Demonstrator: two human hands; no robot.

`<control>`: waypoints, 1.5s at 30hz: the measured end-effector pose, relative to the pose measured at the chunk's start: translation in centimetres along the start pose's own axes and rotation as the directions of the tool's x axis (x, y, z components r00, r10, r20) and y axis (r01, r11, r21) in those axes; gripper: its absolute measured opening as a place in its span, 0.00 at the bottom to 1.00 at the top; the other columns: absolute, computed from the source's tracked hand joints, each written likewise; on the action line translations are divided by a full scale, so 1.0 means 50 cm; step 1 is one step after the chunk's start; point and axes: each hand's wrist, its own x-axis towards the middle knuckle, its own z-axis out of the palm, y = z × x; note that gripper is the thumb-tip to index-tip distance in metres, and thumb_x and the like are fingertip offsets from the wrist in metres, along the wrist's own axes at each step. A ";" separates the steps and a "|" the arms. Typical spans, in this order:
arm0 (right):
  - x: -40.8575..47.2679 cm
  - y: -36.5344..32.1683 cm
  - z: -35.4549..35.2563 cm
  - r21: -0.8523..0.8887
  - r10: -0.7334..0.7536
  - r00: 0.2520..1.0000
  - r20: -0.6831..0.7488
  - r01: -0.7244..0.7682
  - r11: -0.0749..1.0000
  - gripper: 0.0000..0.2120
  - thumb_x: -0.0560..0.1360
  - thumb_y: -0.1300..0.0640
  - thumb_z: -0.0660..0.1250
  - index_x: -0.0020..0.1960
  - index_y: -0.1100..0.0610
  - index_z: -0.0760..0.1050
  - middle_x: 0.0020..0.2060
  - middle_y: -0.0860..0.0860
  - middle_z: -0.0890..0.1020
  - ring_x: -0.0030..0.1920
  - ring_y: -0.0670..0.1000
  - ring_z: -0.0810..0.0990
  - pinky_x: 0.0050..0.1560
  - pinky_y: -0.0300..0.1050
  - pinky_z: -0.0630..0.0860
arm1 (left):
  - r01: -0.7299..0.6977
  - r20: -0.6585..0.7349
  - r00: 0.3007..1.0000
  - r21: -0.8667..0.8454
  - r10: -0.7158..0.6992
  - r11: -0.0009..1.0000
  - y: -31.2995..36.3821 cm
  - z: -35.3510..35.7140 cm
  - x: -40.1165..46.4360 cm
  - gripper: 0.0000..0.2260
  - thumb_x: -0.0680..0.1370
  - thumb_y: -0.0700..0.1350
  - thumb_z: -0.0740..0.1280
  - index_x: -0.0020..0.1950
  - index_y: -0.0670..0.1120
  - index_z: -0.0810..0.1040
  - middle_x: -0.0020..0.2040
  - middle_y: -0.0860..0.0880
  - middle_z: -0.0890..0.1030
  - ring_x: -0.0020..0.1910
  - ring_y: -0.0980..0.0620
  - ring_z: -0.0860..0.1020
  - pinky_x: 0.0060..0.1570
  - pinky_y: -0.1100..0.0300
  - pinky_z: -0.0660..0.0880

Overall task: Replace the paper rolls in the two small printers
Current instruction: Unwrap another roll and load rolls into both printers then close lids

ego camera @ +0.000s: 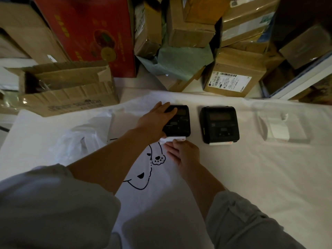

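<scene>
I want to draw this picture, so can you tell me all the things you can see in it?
printers: two, black, side by side on the white cloth; left printer, right printer
paper strip: one each, white, at the printers' near edges
clear tray: one, holds something white, right of the printers
plastic bag: one, clear, left of the printers
white cloth: one, with a black cartoon drawing
cardboard boxes: many, brown, piled behind
red box: one, back left
left hand: rests on the left printer
right hand: at that printer's paper strip
</scene>
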 end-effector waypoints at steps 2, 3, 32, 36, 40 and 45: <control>0.001 -0.004 -0.005 0.018 0.015 0.999 0.034 -0.016 1.000 0.05 0.78 0.64 0.63 0.51 0.60 0.76 0.47 0.56 0.83 0.49 0.51 0.83 0.45 0.42 0.81 | -0.009 0.006 1.000 -0.017 0.009 1.000 -0.004 -0.003 0.002 0.41 0.74 0.43 0.71 0.78 0.51 0.48 0.79 0.47 0.46 0.77 0.45 0.44 0.73 0.47 0.59; 0.003 -0.007 -0.006 0.036 0.021 0.999 0.038 -0.022 0.999 0.04 0.78 0.64 0.63 0.51 0.60 0.76 0.49 0.56 0.84 0.50 0.51 0.83 0.44 0.41 0.81 | -0.010 0.004 1.000 -0.022 0.010 1.000 -0.005 -0.003 0.002 0.41 0.73 0.43 0.71 0.78 0.51 0.48 0.79 0.47 0.46 0.77 0.45 0.45 0.73 0.47 0.59; 0.044 -0.121 -0.246 -0.027 0.055 0.973 -0.222 -0.063 0.998 0.07 0.76 0.60 0.68 0.39 0.60 0.75 0.40 0.55 0.81 0.42 0.52 0.81 0.52 0.48 0.80 | -0.164 -0.050 0.985 0.074 0.168 0.984 0.243 0.028 0.101 0.36 0.75 0.48 0.68 0.77 0.54 0.51 0.78 0.49 0.44 0.77 0.47 0.44 0.72 0.49 0.60; 0.054 -0.132 -0.248 0.048 0.089 0.983 -0.158 -0.083 0.995 0.04 0.74 0.62 0.70 0.46 0.63 0.77 0.40 0.56 0.83 0.45 0.53 0.83 0.52 0.48 0.80 | -0.149 -0.030 0.988 0.103 0.153 0.983 0.240 0.019 0.119 0.37 0.75 0.45 0.69 0.77 0.53 0.50 0.78 0.47 0.44 0.77 0.46 0.44 0.72 0.47 0.61; 0.066 -0.125 -0.249 0.160 0.124 0.991 -0.045 -0.115 0.980 0.10 0.73 0.62 0.71 0.53 0.63 0.77 0.44 0.56 0.83 0.47 0.52 0.83 0.50 0.46 0.79 | -0.148 0.010 0.989 0.149 0.148 0.978 0.232 0.019 0.132 0.41 0.74 0.47 0.70 0.78 0.53 0.45 0.78 0.47 0.41 0.77 0.46 0.41 0.72 0.47 0.59; 0.071 -0.115 -0.249 0.196 0.096 0.995 -0.042 -0.086 0.977 0.11 0.73 0.65 0.70 0.55 0.65 0.76 0.43 0.57 0.84 0.43 0.51 0.84 0.45 0.42 0.80 | -0.151 -0.021 0.987 0.178 0.157 0.972 0.231 0.023 0.126 0.41 0.74 0.45 0.71 0.78 0.54 0.46 0.78 0.48 0.41 0.77 0.47 0.41 0.71 0.49 0.60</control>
